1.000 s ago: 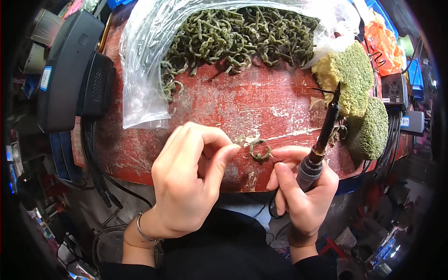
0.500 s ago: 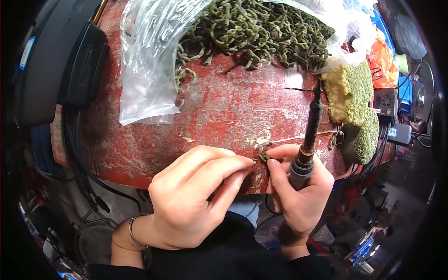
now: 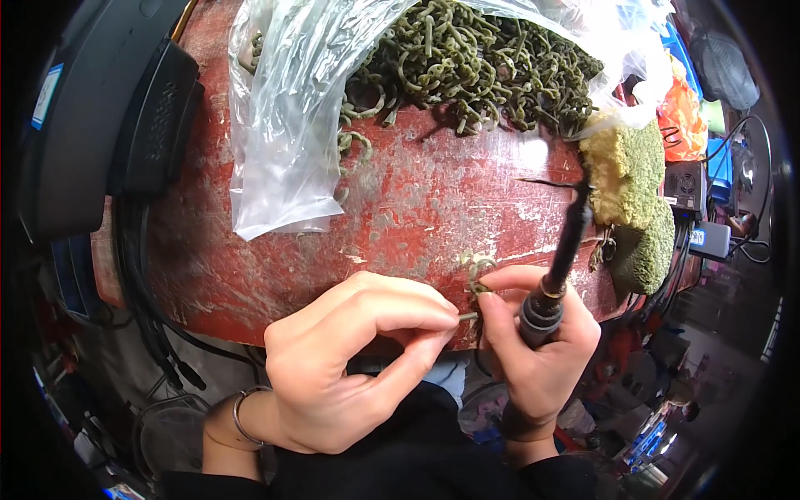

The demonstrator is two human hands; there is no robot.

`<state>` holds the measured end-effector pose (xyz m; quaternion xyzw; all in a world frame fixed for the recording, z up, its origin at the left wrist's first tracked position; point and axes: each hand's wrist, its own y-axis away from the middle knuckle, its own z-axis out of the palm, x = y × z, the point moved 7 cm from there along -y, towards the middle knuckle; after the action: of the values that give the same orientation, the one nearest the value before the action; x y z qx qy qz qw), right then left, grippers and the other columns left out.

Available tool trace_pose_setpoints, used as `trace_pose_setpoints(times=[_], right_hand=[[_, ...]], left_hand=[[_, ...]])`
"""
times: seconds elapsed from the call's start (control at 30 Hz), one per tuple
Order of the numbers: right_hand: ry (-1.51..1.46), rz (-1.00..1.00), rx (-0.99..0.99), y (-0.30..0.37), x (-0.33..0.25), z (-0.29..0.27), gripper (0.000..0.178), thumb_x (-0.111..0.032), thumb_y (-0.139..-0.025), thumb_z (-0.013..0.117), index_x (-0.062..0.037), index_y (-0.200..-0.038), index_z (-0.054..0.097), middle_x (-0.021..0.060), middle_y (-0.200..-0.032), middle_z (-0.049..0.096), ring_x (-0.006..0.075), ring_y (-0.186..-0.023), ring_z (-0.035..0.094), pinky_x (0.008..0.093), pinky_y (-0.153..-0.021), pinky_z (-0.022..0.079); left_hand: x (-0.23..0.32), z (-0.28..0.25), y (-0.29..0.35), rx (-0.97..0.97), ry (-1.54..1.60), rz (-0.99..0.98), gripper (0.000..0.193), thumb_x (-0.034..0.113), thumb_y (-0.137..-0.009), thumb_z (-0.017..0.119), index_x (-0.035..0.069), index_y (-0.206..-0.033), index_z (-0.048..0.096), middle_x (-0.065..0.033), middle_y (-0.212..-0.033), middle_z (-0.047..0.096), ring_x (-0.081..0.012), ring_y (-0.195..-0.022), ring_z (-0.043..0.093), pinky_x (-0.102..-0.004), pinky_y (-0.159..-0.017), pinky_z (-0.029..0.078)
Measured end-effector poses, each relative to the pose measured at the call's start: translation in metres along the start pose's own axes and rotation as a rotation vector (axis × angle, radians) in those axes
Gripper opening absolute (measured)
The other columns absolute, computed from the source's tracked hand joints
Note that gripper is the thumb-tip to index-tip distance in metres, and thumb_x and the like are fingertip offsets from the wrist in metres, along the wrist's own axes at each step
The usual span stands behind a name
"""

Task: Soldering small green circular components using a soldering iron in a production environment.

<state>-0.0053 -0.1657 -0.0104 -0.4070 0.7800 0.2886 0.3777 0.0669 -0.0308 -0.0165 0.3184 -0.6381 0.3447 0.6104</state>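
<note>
Left hand [image 3: 354,358] and right hand [image 3: 540,358] sit close together by the near edge of the worn red counter [image 3: 400,217];
the left pinches a short green stem [image 3: 468,317]; the right grips a dark pen-shaped tool [image 3: 567,237] and pinches a curled green piece [image 3: 478,272]; heaped green curls [image 3: 475,67] lie farther back.

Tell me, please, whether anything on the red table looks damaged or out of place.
Yes, mildly: the red tabletop looks worn, with pale scuffs and patches across it. A few green curled pieces also look stray, lying beside the clear plastic bag, outside the main heap.
</note>
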Motion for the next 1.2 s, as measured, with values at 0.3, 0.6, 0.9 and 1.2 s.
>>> trace_pose_setpoints(times=[0.3, 0.6, 0.9, 1.2], right_hand=[[-0.201, 0.199, 0.026, 0.008, 0.009, 0.004, 0.011, -0.001, -0.075, 0.064, -0.0006, -0.083, 0.057, 0.0006, -0.062, 0.059, 0.0026, -0.054, 0.054, 0.0180, -0.051, 0.043], [-0.056, 0.055, 0.140, 0.012, 0.006, 0.004, 0.012, -0.001, -0.074, 0.066, -0.0019, -0.080, 0.056, 0.0011, -0.062, 0.060, 0.0030, -0.056, 0.056, 0.0178, -0.050, 0.043], [-0.187, 0.092, 0.181, 0.020, 0.009, -0.001, 0.016, 0.002, -0.074, 0.064, 0.0019, -0.089, 0.058, 0.0023, -0.062, 0.059, 0.0043, -0.052, 0.053, 0.0176, -0.047, 0.041], [-0.658, 0.166, -0.026, 0.021, -0.002, 0.008, 0.014, 0.007, -0.077, 0.059, 0.0073, -0.090, 0.056, 0.0076, -0.056, 0.056, 0.0047, -0.041, 0.046, 0.0165, -0.036, 0.033]], left_hand=[[0.002, 0.002, 0.005, -0.031, 0.053, -0.038, 0.037, -0.015, -0.068, 0.062, -0.004, -0.098, 0.043, -0.0150, -0.084, 0.056, -0.0181, -0.076, 0.061, -0.0251, -0.066, 0.052], [0.006, 0.001, 0.006, -0.040, -0.004, 0.075, 0.041, -0.016, -0.064, 0.064, -0.003, -0.097, 0.044, -0.0138, -0.079, 0.057, -0.0161, -0.070, 0.059, -0.0215, -0.057, 0.048], [0.007, -0.003, 0.008, 0.135, 0.008, 0.076, 0.038, -0.012, -0.058, 0.070, -0.001, -0.093, 0.059, -0.0092, -0.077, 0.061, -0.0185, -0.063, 0.059, -0.0252, -0.054, 0.047], [0.015, 0.004, 0.007, -0.006, -0.136, 0.235, 0.042, -0.011, -0.061, 0.070, 0.000, -0.098, 0.052, -0.0118, -0.080, 0.060, -0.0135, -0.068, 0.057, -0.0221, -0.054, 0.045]])
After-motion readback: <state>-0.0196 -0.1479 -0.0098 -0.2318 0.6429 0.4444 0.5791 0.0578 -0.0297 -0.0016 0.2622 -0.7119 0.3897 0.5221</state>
